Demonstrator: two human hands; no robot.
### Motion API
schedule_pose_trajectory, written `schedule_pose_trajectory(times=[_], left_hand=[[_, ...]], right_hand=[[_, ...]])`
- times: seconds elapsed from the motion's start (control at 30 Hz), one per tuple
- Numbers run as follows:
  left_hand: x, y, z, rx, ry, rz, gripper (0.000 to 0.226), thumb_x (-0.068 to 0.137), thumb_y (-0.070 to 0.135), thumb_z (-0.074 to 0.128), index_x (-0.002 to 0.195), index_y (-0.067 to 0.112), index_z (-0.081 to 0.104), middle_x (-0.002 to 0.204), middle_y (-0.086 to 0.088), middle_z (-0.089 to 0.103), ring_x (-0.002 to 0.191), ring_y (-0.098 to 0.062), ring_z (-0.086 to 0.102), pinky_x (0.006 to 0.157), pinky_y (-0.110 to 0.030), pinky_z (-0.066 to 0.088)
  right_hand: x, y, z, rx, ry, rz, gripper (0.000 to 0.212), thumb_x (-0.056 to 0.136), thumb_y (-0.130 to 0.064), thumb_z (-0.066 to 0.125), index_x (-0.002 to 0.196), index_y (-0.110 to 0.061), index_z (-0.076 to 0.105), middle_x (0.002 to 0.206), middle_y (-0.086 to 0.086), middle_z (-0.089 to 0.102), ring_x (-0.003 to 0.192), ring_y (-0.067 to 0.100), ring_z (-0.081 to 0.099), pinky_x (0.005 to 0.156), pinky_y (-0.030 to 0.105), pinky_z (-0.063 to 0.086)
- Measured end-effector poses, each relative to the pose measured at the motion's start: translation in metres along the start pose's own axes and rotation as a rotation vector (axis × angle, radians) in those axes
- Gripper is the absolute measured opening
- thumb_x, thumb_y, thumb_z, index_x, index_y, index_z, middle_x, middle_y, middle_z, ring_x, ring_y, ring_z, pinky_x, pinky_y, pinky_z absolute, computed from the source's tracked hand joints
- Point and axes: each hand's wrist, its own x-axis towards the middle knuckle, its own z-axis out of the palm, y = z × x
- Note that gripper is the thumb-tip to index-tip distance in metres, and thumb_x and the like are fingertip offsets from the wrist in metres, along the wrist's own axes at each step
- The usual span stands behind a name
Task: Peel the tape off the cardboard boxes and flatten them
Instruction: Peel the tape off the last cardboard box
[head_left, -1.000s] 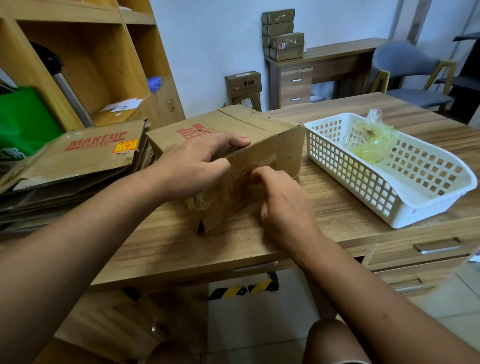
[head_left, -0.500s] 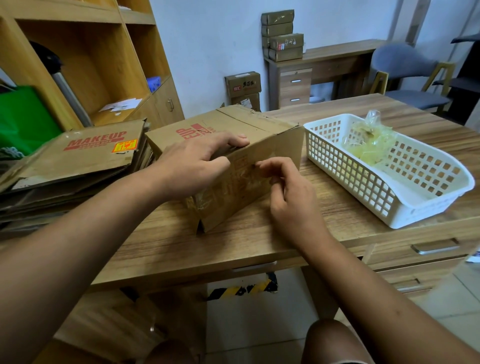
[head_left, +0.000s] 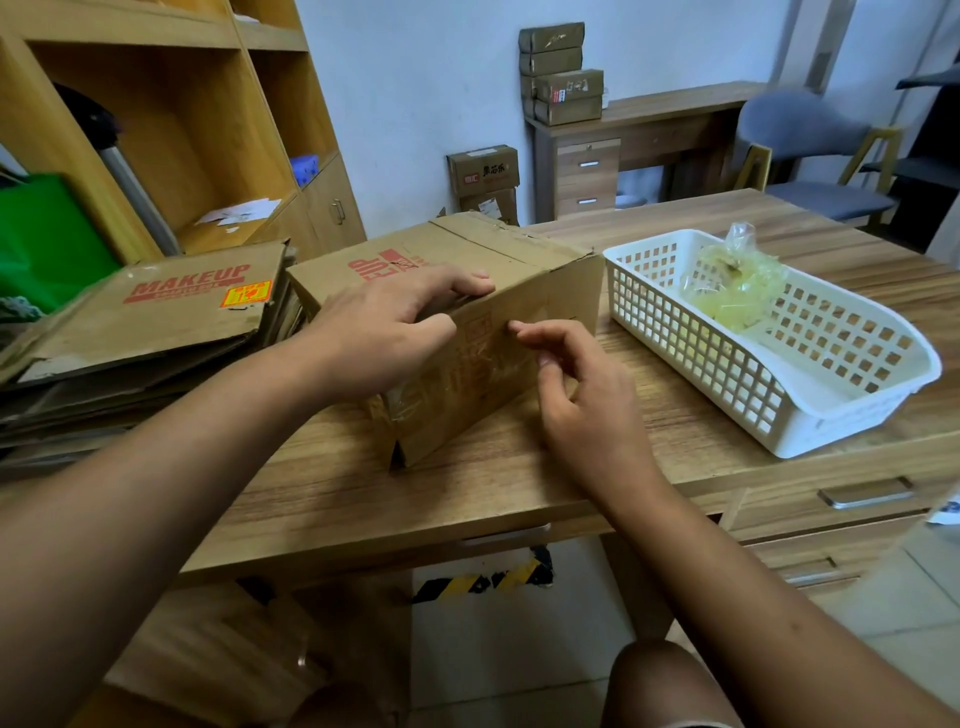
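Observation:
A brown cardboard box (head_left: 519, 254) with red print stands on the wooden table (head_left: 467, 483), its top flaps closed. My left hand (head_left: 384, 332) grips its near top edge, fingers over the top and thumb on the front face. My right hand (head_left: 582, 395) is in front of the box. Its index fingertip touches the front face at the edge of a clear tape strip (head_left: 537, 316), and the other fingers are loosely curled. I see no tape lifted between the fingers.
A white plastic basket (head_left: 779, 415) at the right holds a wad of peeled tape (head_left: 737, 280). A stack of flattened boxes (head_left: 156, 312) lies at the left. Wooden shelves stand behind it. More boxes, a desk and a chair (head_left: 810, 135) are at the back.
My right hand rose from low on the box's front face to its upper part, and the index finger now points at the tape. The left hand and box stayed put.

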Motion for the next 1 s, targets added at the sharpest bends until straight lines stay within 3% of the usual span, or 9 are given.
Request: schedule_pose_trajectory(times=[0.2, 0.33, 0.53, 0.7, 1.0], left_hand=[[0.0, 0.002, 0.0, 0.007, -0.001, -0.001, 0.057, 0.081, 0.041, 0.037, 0.135, 0.057, 0.044, 0.144, 0.039, 0.041, 0.132, 0.001, 0.04, 0.108, -0.045, 0.037], [-0.001, 0.002, 0.0, 0.012, -0.001, 0.01, 0.057, 0.082, 0.042, 0.037, 0.136, 0.055, 0.045, 0.145, 0.037, 0.042, 0.132, -0.001, 0.041, 0.108, -0.045, 0.038], [-0.002, 0.003, 0.0, 0.013, -0.009, 0.012, 0.052, 0.084, 0.047, 0.037, 0.135, 0.058, 0.043, 0.145, 0.034, 0.042, 0.132, -0.004, 0.042, 0.107, -0.047, 0.039], [-0.004, 0.003, 0.0, 0.041, 0.001, 0.021, 0.052, 0.085, 0.048, 0.037, 0.136, 0.055, 0.043, 0.146, 0.036, 0.04, 0.134, -0.004, 0.042, 0.107, -0.047, 0.038], [-0.003, 0.002, 0.0, 0.057, 0.014, 0.016, 0.053, 0.083, 0.047, 0.037, 0.135, 0.056, 0.044, 0.145, 0.038, 0.04, 0.134, -0.002, 0.04, 0.104, -0.038, 0.037]], right_hand=[[0.0, 0.002, 0.0, -0.02, -0.014, 0.004, 0.023, 0.099, -0.001, 0.054, 0.115, -0.013, 0.066, 0.117, -0.008, 0.072, 0.108, -0.003, 0.066, 0.089, 0.013, 0.052], [0.001, 0.001, 0.001, -0.04, -0.055, 0.013, 0.019, 0.099, -0.005, 0.056, 0.106, -0.02, 0.064, 0.1, -0.007, 0.071, 0.09, 0.007, 0.068, 0.076, 0.023, 0.056], [0.009, 0.008, 0.003, -0.124, 0.073, 0.078, 0.015, 0.098, -0.012, 0.062, 0.113, -0.015, 0.063, 0.104, -0.005, 0.065, 0.095, 0.005, 0.063, 0.084, 0.021, 0.054], [0.014, 0.01, 0.014, -0.25, 0.085, -0.038, 0.018, 0.094, -0.017, 0.07, 0.112, -0.012, 0.068, 0.102, -0.001, 0.067, 0.091, 0.008, 0.062, 0.083, 0.018, 0.05], [0.021, 0.01, 0.018, -0.326, 0.082, -0.158, 0.005, 0.094, -0.014, 0.068, 0.099, -0.012, 0.067, 0.093, -0.001, 0.063, 0.081, 0.012, 0.058, 0.071, 0.037, 0.054]])
